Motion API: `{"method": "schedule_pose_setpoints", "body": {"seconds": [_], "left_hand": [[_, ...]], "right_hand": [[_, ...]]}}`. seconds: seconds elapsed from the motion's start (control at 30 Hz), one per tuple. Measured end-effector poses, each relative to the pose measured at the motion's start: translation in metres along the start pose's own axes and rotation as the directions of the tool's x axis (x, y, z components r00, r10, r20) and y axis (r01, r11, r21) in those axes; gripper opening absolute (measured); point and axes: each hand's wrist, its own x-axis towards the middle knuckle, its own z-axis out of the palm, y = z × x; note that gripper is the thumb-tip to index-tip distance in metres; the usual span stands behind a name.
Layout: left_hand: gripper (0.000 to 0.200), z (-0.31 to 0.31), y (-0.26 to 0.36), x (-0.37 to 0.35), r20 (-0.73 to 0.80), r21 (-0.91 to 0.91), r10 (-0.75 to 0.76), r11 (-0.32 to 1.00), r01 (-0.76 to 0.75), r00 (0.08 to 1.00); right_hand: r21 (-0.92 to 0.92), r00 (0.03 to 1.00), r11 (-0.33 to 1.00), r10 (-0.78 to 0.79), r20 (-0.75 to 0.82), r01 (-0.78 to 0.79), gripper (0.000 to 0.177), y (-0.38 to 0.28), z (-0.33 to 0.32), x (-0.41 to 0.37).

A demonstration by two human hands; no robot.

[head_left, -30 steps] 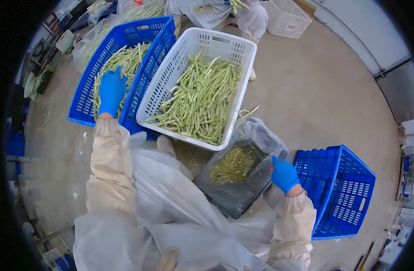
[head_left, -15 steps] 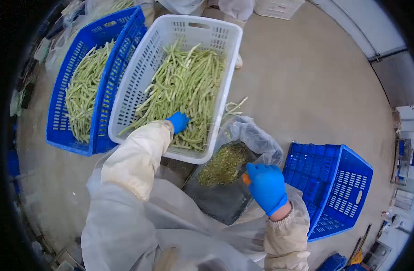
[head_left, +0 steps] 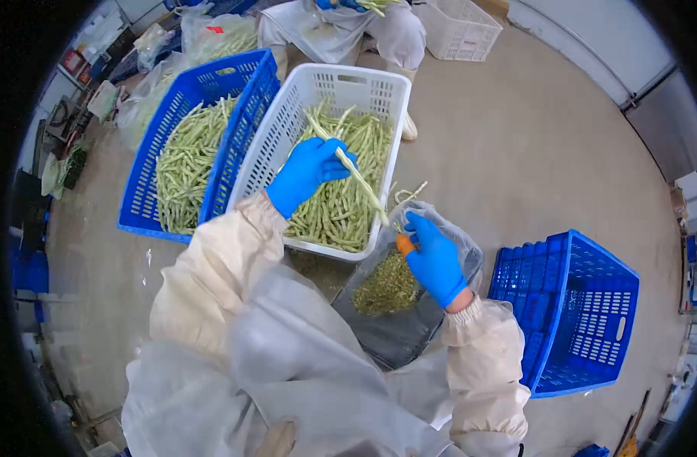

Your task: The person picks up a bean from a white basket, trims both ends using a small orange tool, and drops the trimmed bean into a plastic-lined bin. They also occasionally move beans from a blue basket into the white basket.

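My left hand (head_left: 306, 177), in a blue glove, is closed around a long pale green bean (head_left: 361, 185) and holds it over a white basket (head_left: 245, 183) filled with similar beans (head_left: 341, 221). The free end of the bean slants down toward my right hand (head_left: 435, 259). That hand is also gloved in blue, its index finger stretched out and apart from an orange cover (head_left: 405, 244) at the thumb. Below the fingers, a clear plastic bag (head_left: 466, 240) lines a dark container (head_left: 390, 335) with green scraps (head_left: 388, 286) in it.
Blue crates (head_left: 139, 206) with shorter bean pieces (head_left: 190, 175) stand left of the white basket. Stacked blue crates (head_left: 546, 327) are at my right. Opposite sits a person (head_left: 322, 34) holding beans. A white crate (head_left: 462, 34) stands farther back.
My left hand has risen out of the beans with a long bean in its grip. My right hand has moved slightly up toward its end, fingers loosened. The view has tilted up.
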Motion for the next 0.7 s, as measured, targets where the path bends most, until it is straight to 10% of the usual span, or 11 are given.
{"method": "schedule_pose_setpoints", "body": {"seconds": [0.13,0.2,0.5,0.7], "left_hand": [[0.026,0.017,0.006,-0.036,-0.013,-0.173,0.133,0.976,-0.133,0.991],[0.028,0.018,0.003,-0.039,-0.05,-0.192,0.149,0.969,-0.156,0.988],[0.029,0.026,0.0,-0.017,0.007,-0.281,0.194,0.942,-0.185,0.981],[0.031,0.029,0.001,-0.021,-0.003,-0.323,0.205,0.926,-0.195,0.979]], "right_hand": [[0.158,0.988,0.987,0.017,0.154,-0.041,0.025,0.002,0.0,0.006],[0.665,0.942,0.683,0.106,0.319,-0.302,0.024,-0.004,-0.006,0.006],[0.822,0.875,0.302,0.197,0.441,-0.483,0.021,-0.015,-0.025,0.012],[0.791,0.9,0.435,0.277,0.338,-0.431,0.02,-0.014,-0.018,0.011]]}}
